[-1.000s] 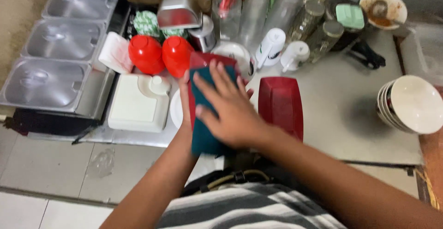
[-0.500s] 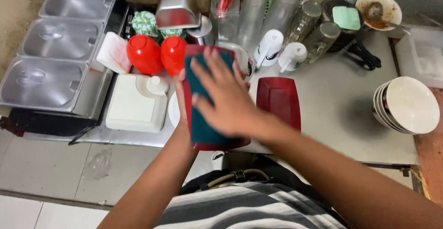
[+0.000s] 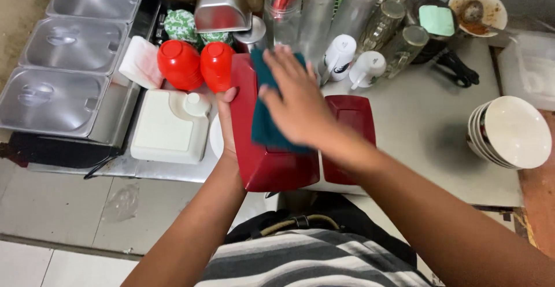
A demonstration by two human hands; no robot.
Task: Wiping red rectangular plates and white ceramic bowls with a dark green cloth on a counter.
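Holding a dark red tray above the counter, we grip its left edge with our left hand, fingers curled around the rim and thumb on top, while our right hand lies flat and open, pressing a dark green cloth against the tray's upper face. That hand pins the cloth under palm and spread fingers rather than closing on it. The tray looks like stiff moulded plastic, light for its size, glossy and probably slick, so we judge the raised rim along a long side the safest hold. The cloth is soft and limp and will bunch unless kept flat. The tray's long axis runs away from us, far end toward the two red bottles and near end toward our body, face up. A second red tray lies on the counter just to the right, partly under our forearm. A white lidded container sits to the left, steel pans beyond it, and stacked white bowls well off right
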